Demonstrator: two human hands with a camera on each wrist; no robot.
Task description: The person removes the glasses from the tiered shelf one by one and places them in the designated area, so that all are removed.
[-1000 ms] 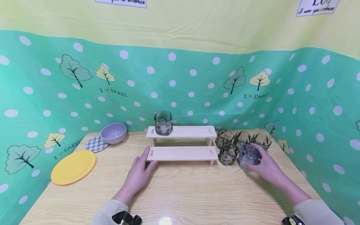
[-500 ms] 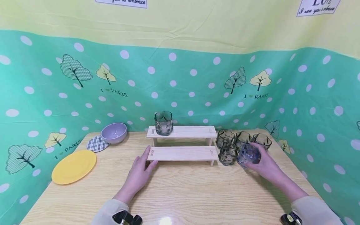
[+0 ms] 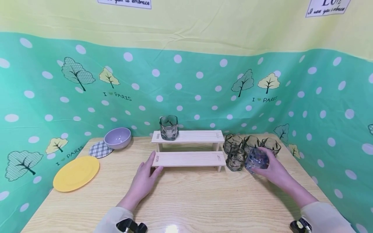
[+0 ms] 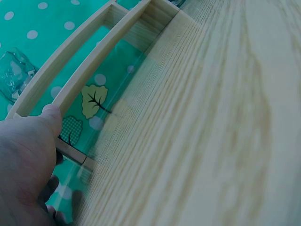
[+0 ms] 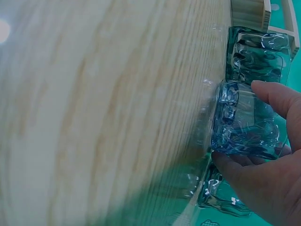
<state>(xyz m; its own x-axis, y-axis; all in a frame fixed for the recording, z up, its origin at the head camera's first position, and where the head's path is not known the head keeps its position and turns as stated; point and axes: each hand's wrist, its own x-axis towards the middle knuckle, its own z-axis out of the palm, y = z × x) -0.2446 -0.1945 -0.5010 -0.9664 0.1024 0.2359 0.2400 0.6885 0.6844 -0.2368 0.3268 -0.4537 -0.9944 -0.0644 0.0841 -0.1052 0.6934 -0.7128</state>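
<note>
In the head view my right hand (image 3: 273, 166) holds a faceted glass tumbler (image 3: 256, 160) with a bluish tint, thumb on its near side and fingers round its far side. The right wrist view shows this tumbler (image 5: 249, 120) upright close at the table surface, right beside another tumbler (image 5: 258, 56). My left hand (image 3: 144, 178) grips the left end of a two-step wooden shelf (image 3: 189, 158), thumb at the front edge and index finger along the side. One smoky glass tumbler (image 3: 169, 128) stands on the upper step's left end.
Several smoky tumblers (image 3: 236, 159) cluster right of the shelf, touching or overlapping in view. At the left are a yellow plate (image 3: 76, 173), a checked round mat (image 3: 100, 149) and a purple bowl (image 3: 118, 138). A polka-dot cloth (image 3: 201, 97) hangs behind the table (image 3: 204, 200).
The right hand and its tumbler have shifted very slightly left and toward the back. The left hand, the shelf and the other tumblers have stayed in place.
</note>
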